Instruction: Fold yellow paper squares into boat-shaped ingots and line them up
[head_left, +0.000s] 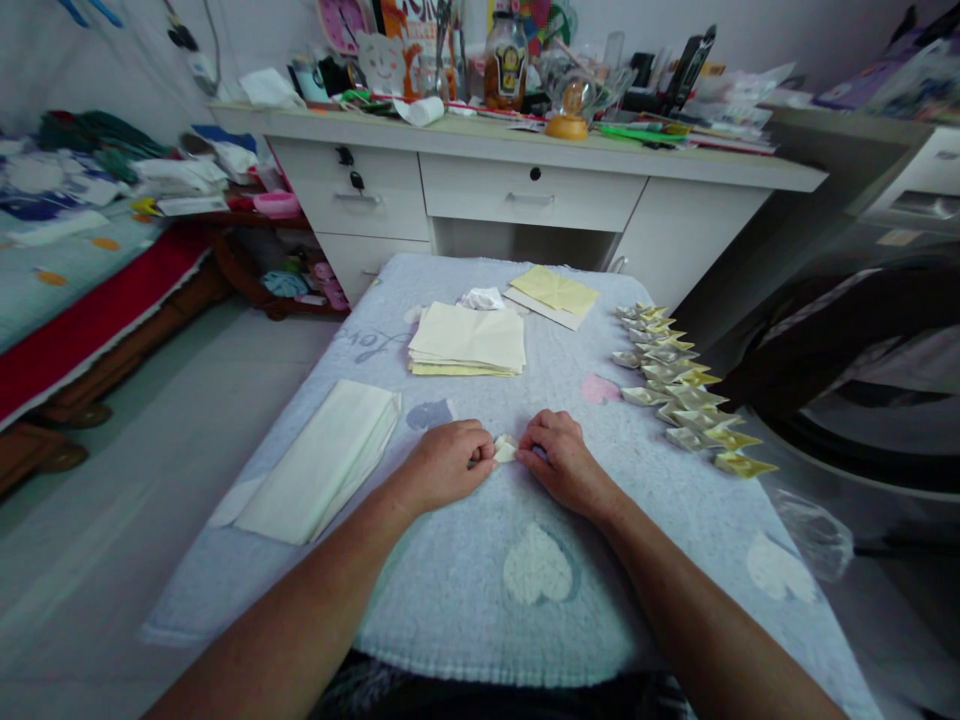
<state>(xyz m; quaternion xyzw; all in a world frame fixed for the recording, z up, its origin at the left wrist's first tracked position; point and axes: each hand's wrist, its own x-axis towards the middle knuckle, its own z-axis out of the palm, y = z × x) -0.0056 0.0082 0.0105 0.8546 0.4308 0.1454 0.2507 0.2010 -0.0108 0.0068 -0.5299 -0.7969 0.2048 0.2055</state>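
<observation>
The folded paper is a small, pale cream piece, more yellowish than white, with a slanting upper edge and a compact, creased body; its finer folds are too small to make out. It sits near the middle of the frame, just above the cloth-covered surface or resting on it, which of the two cannot be told. The left hand has its fingers curled in and pinched on the paper's left end, while the right hand pinches the right end between thumb and fingertips, so the piece shows in the narrow gap between the two hands and its ends are partly hidden. Above it in the frame lies a stack of paper, with a crumpled paper just behind and yellow sheets toward the upper right. A long folded bundle lies at the left, and a row of small pointed paper shapes runs down the right side.
</observation>
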